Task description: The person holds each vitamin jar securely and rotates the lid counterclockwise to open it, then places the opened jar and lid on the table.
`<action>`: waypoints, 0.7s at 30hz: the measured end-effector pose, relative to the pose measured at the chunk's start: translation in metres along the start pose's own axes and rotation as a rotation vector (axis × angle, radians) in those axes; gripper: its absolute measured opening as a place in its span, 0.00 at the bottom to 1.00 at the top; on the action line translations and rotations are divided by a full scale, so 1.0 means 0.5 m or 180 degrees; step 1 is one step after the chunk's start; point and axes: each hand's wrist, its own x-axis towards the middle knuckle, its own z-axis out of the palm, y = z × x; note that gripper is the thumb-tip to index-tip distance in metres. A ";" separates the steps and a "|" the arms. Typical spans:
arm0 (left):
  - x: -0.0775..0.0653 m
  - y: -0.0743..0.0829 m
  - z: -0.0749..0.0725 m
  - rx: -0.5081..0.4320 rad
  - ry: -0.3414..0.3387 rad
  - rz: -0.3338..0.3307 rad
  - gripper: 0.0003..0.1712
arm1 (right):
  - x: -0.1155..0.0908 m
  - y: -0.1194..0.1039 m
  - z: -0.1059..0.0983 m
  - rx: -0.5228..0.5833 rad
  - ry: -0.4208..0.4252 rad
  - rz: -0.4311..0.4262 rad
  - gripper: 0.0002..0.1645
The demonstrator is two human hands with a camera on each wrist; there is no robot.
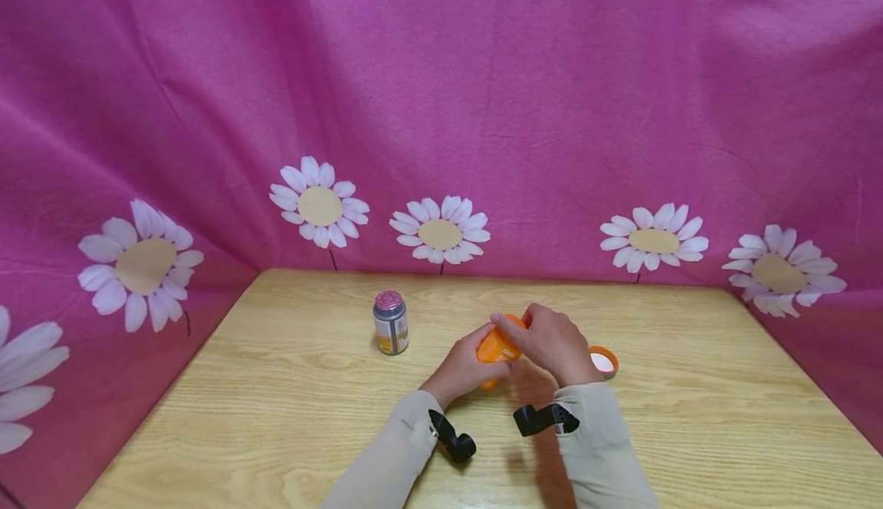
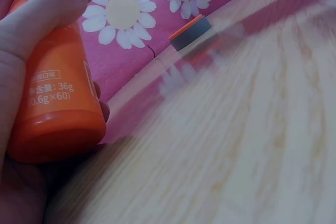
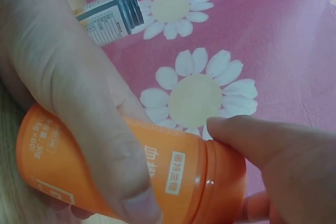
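Note:
An orange bottle (image 1: 498, 348) with white print is held tilted over the table between both hands. My left hand (image 1: 461, 367) wraps round its body, the thumb lying along the printed side in the right wrist view. At the bottle's other end my right hand (image 1: 560, 343) grips the orange cap (image 3: 227, 184), thumb on one side and fingers on the other. Cap and bottle are together, with a thin seam line between them. Part of the cap is hidden by the right fingers in the head view.
Left of the hands stands a grey bottle (image 1: 391, 329) with a pink top and bare threads at its neck. A loose grey cap (image 1: 604, 361) with an orange rim and white inside lies by the right wrist. Pink flowered cloth (image 1: 538, 149) borders the wooden table (image 1: 276, 417).

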 end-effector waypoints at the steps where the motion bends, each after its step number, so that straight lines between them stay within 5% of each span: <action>1: 0.000 0.000 0.000 -0.0002 -0.0006 -0.0008 0.31 | 0.001 0.000 0.000 -0.0005 -0.0010 -0.0028 0.33; 21: 0.001 0.002 -0.016 -0.0176 -0.0256 -0.0119 0.29 | 0.010 0.005 0.003 -0.0072 -0.0102 -0.0281 0.30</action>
